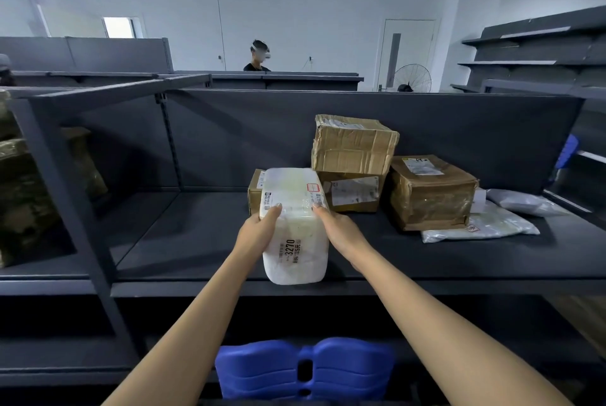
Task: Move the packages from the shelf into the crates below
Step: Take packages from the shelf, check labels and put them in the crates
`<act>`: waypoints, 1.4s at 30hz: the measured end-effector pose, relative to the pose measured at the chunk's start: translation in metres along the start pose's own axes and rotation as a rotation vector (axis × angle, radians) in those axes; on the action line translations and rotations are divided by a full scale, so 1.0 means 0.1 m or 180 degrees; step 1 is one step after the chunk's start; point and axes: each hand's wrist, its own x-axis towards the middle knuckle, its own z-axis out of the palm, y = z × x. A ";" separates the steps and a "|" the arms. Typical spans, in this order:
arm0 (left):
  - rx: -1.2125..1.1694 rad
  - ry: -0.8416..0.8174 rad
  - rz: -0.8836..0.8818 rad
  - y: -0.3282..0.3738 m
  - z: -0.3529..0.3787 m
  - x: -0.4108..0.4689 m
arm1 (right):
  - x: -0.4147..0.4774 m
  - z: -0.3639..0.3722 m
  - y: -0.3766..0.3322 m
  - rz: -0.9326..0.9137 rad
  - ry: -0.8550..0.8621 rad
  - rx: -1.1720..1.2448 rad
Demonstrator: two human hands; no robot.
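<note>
Head view: the left hand and right hand each grip one long side of a white wrapped package, with the fingertips curled over its upper face. The package sits at the front edge of the shelf. Whether it rests on the board or is held clear of it cannot be told. It lies almost directly above the blue crate on the level below. Only the near wall of that crate shows, so its contents cannot be confirmed. On this evidence the task is judged to be partly done at most: one package is in hand and none is seen to have been delivered. Count of items on the shelf: four cardboard boxes, namely a top box stacked on a lower box, a right box just beside them, and a small box largely hidden behind the held package. There are also two soft bags, a near bag and a far bag. That makes seven packages in all, six of them not yet handled, and one crate in view.
</note>
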 end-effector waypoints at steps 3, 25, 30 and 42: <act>-0.0028 0.0014 -0.0014 -0.03 -0.03 -0.06 | -0.04 0.02 -0.01 0.0021 -0.0014 -0.0058; 0.0077 0.0170 0.0098 -0.07 -0.09 -0.42 | -0.29 0.10 0.01 0.0025 -0.0119 -0.0199; 0.0052 0.0170 0.0106 -0.09 -0.10 -0.50 | -0.38 0.10 0.02 -0.0055 -0.0107 -0.0150; -0.0183 0.0241 0.0509 -0.23 -0.12 -1.23 | -1.02 0.12 0.21 -0.0441 -0.0046 0.0271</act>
